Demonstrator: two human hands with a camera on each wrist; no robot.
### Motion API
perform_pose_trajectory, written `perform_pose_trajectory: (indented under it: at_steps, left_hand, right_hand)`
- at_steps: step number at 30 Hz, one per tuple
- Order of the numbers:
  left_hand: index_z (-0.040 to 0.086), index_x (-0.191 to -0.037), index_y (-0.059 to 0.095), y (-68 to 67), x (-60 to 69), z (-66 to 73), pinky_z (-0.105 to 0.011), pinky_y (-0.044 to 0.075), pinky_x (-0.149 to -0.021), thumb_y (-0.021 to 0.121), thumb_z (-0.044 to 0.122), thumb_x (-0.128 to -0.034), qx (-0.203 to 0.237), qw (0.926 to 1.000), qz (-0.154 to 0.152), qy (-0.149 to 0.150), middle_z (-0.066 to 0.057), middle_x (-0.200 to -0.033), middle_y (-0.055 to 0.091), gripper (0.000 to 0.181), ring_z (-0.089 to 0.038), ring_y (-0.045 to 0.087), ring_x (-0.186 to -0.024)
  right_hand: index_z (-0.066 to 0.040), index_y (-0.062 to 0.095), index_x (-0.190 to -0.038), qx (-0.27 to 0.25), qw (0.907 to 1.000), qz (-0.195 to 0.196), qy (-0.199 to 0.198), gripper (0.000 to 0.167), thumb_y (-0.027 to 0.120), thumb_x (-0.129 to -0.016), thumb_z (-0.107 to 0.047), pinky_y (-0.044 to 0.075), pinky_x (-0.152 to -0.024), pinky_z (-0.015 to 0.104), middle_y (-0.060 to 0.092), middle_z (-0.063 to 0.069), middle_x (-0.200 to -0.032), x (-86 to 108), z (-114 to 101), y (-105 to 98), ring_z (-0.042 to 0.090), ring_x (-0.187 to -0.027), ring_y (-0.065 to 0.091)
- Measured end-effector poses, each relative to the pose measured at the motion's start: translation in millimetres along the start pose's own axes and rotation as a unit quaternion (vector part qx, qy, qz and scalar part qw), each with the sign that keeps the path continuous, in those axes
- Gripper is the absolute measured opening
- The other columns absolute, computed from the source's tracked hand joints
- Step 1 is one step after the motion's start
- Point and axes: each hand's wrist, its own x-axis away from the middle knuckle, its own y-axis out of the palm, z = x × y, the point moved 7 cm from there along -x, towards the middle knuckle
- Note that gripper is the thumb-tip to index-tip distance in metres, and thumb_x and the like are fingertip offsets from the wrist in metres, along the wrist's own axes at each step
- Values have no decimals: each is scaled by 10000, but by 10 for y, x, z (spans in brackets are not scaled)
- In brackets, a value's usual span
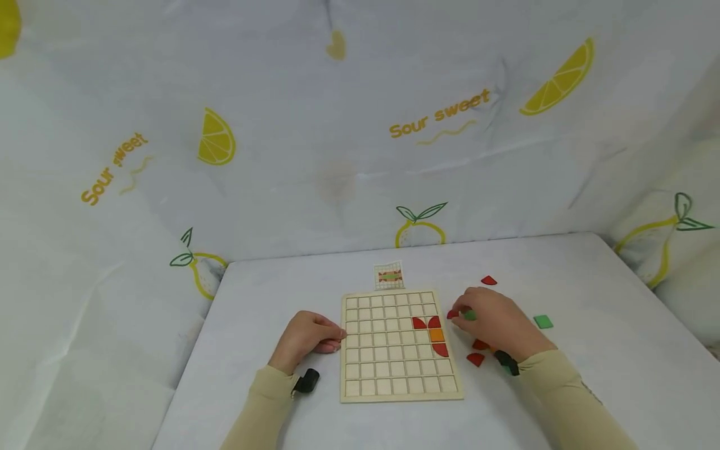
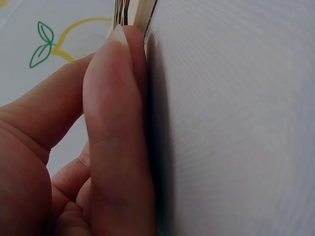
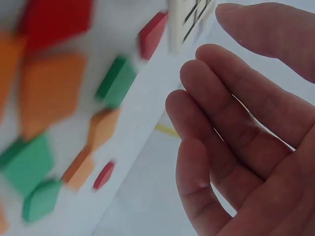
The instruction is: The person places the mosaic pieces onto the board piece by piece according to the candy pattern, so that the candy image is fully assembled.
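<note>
1. We see the gridded board (image 1: 382,354) at lower centre of the frame, flat on the tabletop (image 1: 270,281); the left grip (image 1: 309,334) touches its left edge, probably steadying it, though we cannot tell whether it pinches.
2. At lower right, the right grip (image 1: 497,315) is empty, its thumb and fingers parted, and we judge the loose pieces (image 1: 475,359) lie there for easy reach.

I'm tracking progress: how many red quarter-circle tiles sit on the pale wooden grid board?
3: one red quarter-circle tile above the orange square tile, another left of that first, a third below the orange one. None look hidden.
</note>
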Motion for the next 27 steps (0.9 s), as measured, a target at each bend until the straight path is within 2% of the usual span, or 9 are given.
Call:
perform_pose_trajectory:
  at_steps: [4,6,10,14,22,27]
  left_hand:
    - [22,-980,827,-12,5,6,-235,666,-687,841,150,-917,-8,10000,7,-8,-86,-933,843,144,-73,762,-683]
    - [20,-984,825,-16,7,12,-235,666,-686,845,154,-916,-18,10000,13,-5,-80,-926,841,152,-75,761,-681]
    - [10,-994,816,-22,6,12,-238,668,-685,845,147,-918,9,10000,12,-31,-83,-930,841,159,-82,768,-688]
    - [11,-997,811,-28,-2,-11,-233,666,-681,851,146,-916,27,9999,-19,-110,-80,-916,838,162,-77,770,-689]
    - [11,-988,817,-5,0,1,-224,660,-669,847,140,-917,25,10000,-9,-79,-80,-909,838,150,-70,761,-674]
    - [13,-986,823,8,10,14,-233,662,-662,868,163,-905,-37,10000,10,-11,-80,-883,833,176,-79,758,-664]
  right_hand:
    - [-110,807,-1055,-59,9992,-47,401,214,853,-929,-278,653,-832,475,756,-1,-1008,131,322,-73,201,-912,672]
    - [-95,805,-1069,-121,9982,-66,586,232,849,-932,-276,649,-774,430,756,9,-1012,199,485,-93,183,-849,666]
    - [-75,807,-1054,-88,9977,6,669,240,858,-921,-268,644,-750,446,752,18,-981,336,772,-174,210,-834,673]
    - [-59,806,-1055,-3,9966,71,826,262,862,-913,-272,645,-824,553,763,37,-980,470,1024,-252,291,-926,696]
    - [-16,802,-1049,133,9934,98,1133,276,862,-901,-241,623,-804,579,769,102,-962,628,1357,-350,343,-910,703]
    - [35,784,-1080,151,9885,-101,1500,393,861,-908,-309,615,-801,598,759,177,-982,671,1503,-340,363,-901,679]
